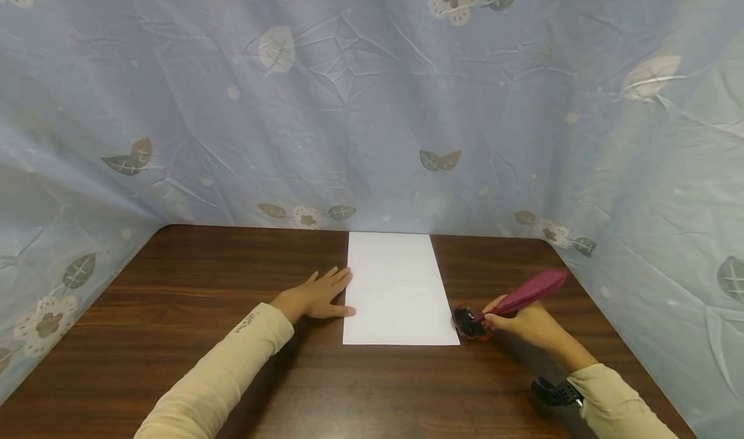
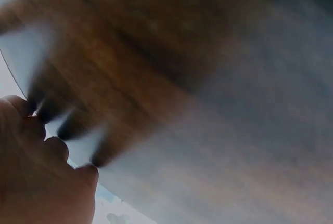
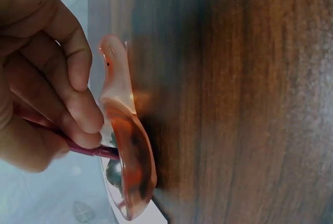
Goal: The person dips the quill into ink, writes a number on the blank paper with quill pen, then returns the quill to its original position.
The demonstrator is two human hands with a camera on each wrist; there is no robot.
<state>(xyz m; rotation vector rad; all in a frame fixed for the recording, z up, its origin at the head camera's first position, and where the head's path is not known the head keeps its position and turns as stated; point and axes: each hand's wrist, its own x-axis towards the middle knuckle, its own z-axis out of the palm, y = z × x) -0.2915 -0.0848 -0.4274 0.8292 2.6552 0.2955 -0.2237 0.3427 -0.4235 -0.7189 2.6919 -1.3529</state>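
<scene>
A white sheet of paper [image 1: 394, 290] lies on the table. My left hand [image 1: 320, 295] rests palm down at its left edge, fingers spread, with fingertips and thumb touching the paper. Just beyond the paper's lower right corner sits a small translucent orange dish [image 3: 136, 156] with a short handle and something dark inside. My right hand [image 1: 526, 323] pinches a maroon quill-like stick [image 1: 531, 292] by its thin shaft, thumb against fingers. Its broad, leaf-shaped end points up to the right, while the tip goes down into the dish. The dish hides the tip.
The dark brown wooden table [image 1: 232, 277] extends on both sides of the paper. A pale blue cloth [image 1: 372, 116] with leaf and flower prints hangs behind and along both sides. A black band [image 1: 555, 392] is on my right wrist.
</scene>
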